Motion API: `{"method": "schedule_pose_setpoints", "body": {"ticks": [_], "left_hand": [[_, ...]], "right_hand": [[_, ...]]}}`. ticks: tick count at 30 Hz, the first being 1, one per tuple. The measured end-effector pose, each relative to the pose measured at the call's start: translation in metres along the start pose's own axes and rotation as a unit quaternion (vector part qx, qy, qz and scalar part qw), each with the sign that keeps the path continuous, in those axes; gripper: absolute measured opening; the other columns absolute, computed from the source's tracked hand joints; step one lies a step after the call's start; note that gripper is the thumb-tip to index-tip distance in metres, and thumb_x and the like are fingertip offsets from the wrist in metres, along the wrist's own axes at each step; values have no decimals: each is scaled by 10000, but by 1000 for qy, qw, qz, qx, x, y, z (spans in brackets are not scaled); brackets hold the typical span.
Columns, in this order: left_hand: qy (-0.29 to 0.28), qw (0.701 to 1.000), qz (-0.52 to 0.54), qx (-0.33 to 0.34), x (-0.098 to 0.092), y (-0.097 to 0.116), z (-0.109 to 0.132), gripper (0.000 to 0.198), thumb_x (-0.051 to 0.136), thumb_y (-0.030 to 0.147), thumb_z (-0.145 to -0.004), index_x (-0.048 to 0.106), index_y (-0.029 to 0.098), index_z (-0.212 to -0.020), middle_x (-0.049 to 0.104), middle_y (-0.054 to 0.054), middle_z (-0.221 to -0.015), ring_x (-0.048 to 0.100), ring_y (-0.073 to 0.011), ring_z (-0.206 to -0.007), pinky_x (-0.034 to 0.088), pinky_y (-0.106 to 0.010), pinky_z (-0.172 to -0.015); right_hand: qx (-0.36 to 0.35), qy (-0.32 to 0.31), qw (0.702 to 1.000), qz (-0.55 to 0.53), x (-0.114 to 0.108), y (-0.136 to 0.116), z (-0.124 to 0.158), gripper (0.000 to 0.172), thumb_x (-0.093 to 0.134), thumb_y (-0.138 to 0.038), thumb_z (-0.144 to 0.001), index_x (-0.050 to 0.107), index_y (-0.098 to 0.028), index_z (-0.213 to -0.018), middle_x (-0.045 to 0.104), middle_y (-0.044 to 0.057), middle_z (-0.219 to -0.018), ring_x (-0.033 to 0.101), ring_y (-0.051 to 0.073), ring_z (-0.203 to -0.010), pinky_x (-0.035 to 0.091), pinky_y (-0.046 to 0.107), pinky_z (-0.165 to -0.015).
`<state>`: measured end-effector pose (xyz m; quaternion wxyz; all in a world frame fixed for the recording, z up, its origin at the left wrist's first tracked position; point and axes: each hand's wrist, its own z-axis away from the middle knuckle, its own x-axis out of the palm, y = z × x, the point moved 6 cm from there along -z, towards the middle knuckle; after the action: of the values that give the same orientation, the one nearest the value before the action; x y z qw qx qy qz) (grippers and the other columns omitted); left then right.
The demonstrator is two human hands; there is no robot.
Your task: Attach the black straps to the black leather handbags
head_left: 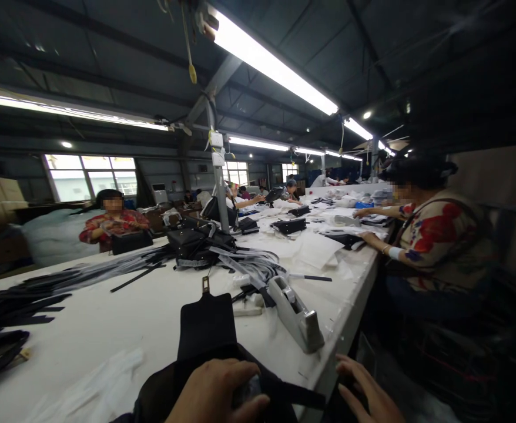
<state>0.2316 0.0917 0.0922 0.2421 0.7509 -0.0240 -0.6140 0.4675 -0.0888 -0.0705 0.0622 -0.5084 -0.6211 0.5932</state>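
A black bag (pixel 158 390) lies at the near edge of the table, its flap (pixel 207 323) spread away from me with a metal clasp (pixel 205 284) at the tip. My left hand (pixel 216 390) rests over the bag, thumb and fingers curled around a small, pale, see-through bit that I cannot make out. A black strap (pixel 295 392) runs from the bag towards the right. Beyond the table's edge, my right hand (pixel 368 392) has its fingers apart with nothing visible in them; its lower part is cut off by the frame. A grey tape dispenser (pixel 297 317) stands just past the bag.
Long black and grey strips (pixel 86 276) cover the left side of the white table (pixel 121 317). Black bags (pixel 191 244) are heaped farther back by a metal post (pixel 218 194). One co-worker (pixel 438 241) sits at the right; another person (pixel 117 220) is across the table.
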Motion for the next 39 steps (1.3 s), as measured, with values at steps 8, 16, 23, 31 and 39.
{"method": "schedule_pose_setpoints", "body": {"ticks": [8, 16, 23, 31, 39], "left_hand": [[-1, 993, 117, -12, -5, 17, -12, 330, 526, 423, -957, 689, 185, -1118, 763, -68, -1037, 707, -229, -915, 501, -264, -797], [-9, 984, 174, -22, -17, 4, 4, 355, 647, 387, -902, 712, 230, -1212, 741, -48, -1189, 674, -260, -1107, 479, -318, -986], [-29, 990, 136, -20, -19, 5, 1, 291, 594, 340, -934, 733, 225, -1162, 756, -33, -1125, 685, -220, -1040, 483, -277, -937], [-58, 997, 35, -42, -22, 19, -15, 288, 577, 396, -916, 760, 180, -966, 764, -67, -910, 689, -223, -838, 472, -269, -721], [-145, 975, 111, -130, -18, 7, -4, 359, 575, 471, -913, 780, 185, -985, 760, -20, -831, 668, -177, -731, 464, -234, -672]], "right_hand": [[-284, -167, 942, -61, 44, -195, -6, 760, 744, -300, -805, 430, -232, -1495, 487, 105, -1520, 440, 290, -1405, 362, 416, -1185], [-124, -250, 952, -123, 42, -183, -23, 536, 701, -372, -848, 609, -228, -1356, 703, 81, -1269, 622, 288, -1191, 439, 431, -1091], [-17, -259, 950, -173, 49, -136, -21, 321, 739, -380, -807, 755, -188, -1063, 768, 60, -1054, 681, 272, -1042, 512, 385, -947], [94, -257, 916, -294, 65, -131, -15, 316, 819, -328, -683, 773, -161, -947, 790, 44, -927, 710, 237, -917, 539, 351, -874], [76, -361, 874, -316, 71, -154, -10, 268, 773, -282, -731, 785, -194, -984, 783, 18, -883, 694, 204, -852, 509, 287, -787]]}}
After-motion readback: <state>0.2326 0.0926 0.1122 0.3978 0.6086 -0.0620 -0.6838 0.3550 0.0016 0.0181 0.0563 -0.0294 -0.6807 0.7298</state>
